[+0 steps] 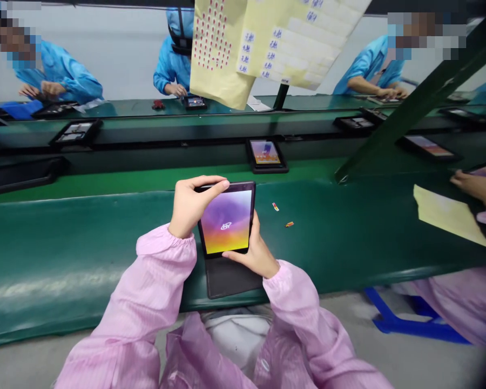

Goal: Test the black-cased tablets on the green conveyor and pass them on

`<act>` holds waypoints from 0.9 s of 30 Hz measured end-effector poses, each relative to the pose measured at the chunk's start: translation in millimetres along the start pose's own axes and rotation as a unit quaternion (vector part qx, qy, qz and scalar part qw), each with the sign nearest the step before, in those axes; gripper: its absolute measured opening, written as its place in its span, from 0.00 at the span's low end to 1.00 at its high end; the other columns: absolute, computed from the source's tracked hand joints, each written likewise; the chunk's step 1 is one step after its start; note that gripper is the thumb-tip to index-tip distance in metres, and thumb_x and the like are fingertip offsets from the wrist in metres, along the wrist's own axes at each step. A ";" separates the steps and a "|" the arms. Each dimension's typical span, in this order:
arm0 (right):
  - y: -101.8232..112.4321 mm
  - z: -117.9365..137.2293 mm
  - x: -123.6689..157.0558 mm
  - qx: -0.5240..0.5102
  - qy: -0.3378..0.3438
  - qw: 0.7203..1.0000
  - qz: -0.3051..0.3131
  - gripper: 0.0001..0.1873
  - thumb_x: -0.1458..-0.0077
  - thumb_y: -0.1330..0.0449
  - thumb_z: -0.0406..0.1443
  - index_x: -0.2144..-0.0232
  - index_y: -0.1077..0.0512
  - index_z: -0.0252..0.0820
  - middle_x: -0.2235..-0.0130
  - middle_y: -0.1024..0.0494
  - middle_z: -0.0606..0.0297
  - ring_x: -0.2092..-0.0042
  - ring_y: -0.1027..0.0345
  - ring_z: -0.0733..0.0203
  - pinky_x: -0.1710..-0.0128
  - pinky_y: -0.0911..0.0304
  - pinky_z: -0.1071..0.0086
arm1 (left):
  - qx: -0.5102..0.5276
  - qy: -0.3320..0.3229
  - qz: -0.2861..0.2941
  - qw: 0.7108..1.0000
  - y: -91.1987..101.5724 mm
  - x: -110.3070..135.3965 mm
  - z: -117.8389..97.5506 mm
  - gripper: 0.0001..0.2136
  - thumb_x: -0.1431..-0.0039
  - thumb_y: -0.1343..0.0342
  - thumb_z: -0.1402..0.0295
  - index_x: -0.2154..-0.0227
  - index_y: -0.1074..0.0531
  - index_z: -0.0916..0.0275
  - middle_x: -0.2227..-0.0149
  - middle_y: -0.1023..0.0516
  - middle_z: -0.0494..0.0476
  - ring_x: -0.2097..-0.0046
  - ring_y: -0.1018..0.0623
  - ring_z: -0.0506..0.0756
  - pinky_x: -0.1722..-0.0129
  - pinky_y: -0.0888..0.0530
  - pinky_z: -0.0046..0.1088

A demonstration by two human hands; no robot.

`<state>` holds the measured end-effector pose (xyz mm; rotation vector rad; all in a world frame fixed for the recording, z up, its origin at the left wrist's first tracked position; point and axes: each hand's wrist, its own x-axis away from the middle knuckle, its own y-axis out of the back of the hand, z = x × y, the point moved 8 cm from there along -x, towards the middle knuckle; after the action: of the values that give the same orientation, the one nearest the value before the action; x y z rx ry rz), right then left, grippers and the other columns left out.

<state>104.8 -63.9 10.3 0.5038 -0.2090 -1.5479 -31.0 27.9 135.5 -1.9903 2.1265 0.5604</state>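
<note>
A tablet [230, 216] with a lit purple-to-yellow screen is held tilted up in front of me. My left hand [194, 202] grips its upper left corner, thumb along the top edge and the other fingers partly hidden behind. With the thumb on the front near the bottom edge, my right hand [257, 248] clasps the lower right side. Beneath the tablet a dark flat tray or cover [235, 278] lies on the green bench mat. To the right are two small colourful pieces, one white and red [275, 206], the other orange and dark [289, 224].
Another lit tablet [266, 154] sits in a black tray behind the bench edge. A slanted green post [413, 102] rises at right. Yellow paper sheets [222, 54] hang ahead. A co-worker's hand [480, 183] is at far right, near a yellow paper [449, 213]. Co-workers sit opposite.
</note>
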 end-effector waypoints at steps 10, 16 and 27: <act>136.2 -79.1 9.4 0.146 -0.067 0.952 -0.262 0.20 0.45 0.42 0.48 0.58 0.27 0.40 0.61 0.29 0.55 0.58 0.32 0.53 0.53 0.35 0.56 | 0.131 -0.031 -0.067 0.989 4.4 0.2 2.9 0.11 0.53 0.33 0.60 0.71 0.23 0.63 0.72 0.21 0.52 0.70 0.22 0.51 0.66 0.24 0.28; 159.0 -119.7 10.3 0.141 -0.067 0.940 -0.303 0.15 0.56 0.34 0.47 0.79 0.32 0.44 0.78 0.35 0.66 0.69 0.34 0.57 0.63 0.35 0.60 | 0.136 -0.137 -0.084 0.978 5.0 -2.0 -7.1 0.11 0.49 0.36 0.60 0.72 0.28 0.63 0.75 0.26 0.49 0.74 0.24 0.48 0.70 0.26 0.23; 162.4 45.4 -36.7 -0.020 0.079 0.975 -0.207 0.07 0.45 0.37 0.39 0.67 0.29 0.44 0.68 0.20 0.64 0.64 0.23 0.60 0.61 0.27 0.66 | 0.170 -0.209 -0.057 0.961 -4.5 -3.5 -15.3 0.08 0.47 0.38 0.64 0.74 0.30 0.62 0.76 0.31 0.48 0.76 0.24 0.49 0.75 0.28 0.24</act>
<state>229.8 -44.4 127.6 0.6647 0.0566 -1.9008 -24.3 25.0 150.0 -1.6235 1.7091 0.5001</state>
